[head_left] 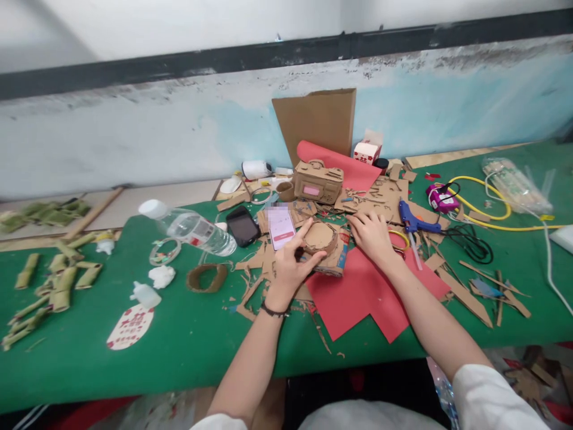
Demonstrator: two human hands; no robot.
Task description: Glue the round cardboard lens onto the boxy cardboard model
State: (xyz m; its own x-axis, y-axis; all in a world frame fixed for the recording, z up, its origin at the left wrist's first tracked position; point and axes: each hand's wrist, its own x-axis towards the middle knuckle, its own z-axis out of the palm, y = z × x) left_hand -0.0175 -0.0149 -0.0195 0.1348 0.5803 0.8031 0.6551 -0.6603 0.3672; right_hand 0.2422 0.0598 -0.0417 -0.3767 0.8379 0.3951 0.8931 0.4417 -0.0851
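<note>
My left hand [293,260] grips a round cardboard ring [321,237] between thumb and fingers, on top of a flat cardboard piece [333,263] with blue and red print. To its right, my right hand [370,234] rests with fingers spread on cardboard scraps beside the piece, holding nothing that shows. Red paper [358,292] lies under and in front of the piece. Behind it stands a cardboard camera model [318,181] with a pink rectangle. A lit phone [281,226] is just left of the ring.
A blue glue gun [417,221] and yellow-handled scissors [398,240] lie right of my right hand. On the left are a dark phone [242,226], a water bottle [192,230], a loose cardboard ring [206,278] and green stalk pieces [62,288]. Cardboard scraps surround the work.
</note>
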